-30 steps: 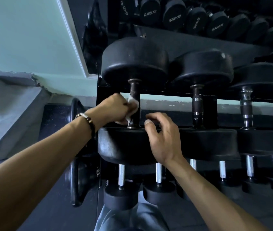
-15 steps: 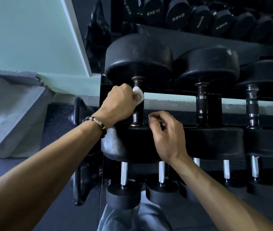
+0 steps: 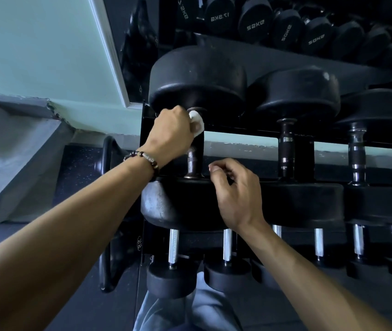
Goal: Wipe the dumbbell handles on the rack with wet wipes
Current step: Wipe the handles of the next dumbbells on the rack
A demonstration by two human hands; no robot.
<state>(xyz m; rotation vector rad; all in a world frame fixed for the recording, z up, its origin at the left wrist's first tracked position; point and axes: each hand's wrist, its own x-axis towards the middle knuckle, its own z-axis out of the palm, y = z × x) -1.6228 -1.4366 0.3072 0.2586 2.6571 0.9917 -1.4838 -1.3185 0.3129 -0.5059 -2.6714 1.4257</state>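
Wet wipe (image 3: 196,123), white and bunched, sits at the far end of the leftmost dumbbell handle (image 3: 194,161), just under the far weight head (image 3: 197,80). Left hand (image 3: 172,134) has its grip closed round the wipe and that end of the handle; a beaded bracelet (image 3: 146,160) is on the wrist. Bare knurled metal shows on the handle between the hand and the near weight head (image 3: 178,201). Right hand (image 3: 236,193) rests on top of the near head, just right of the handle, fingers curled, thumb tip meeting forefinger; cannot tell whether anything is pinched there. Dumbbell lies on the middle tier of the rack (image 3: 240,134), at its left end. Neighbouring dumbbell handle (image 3: 285,149) to the right is untouched.
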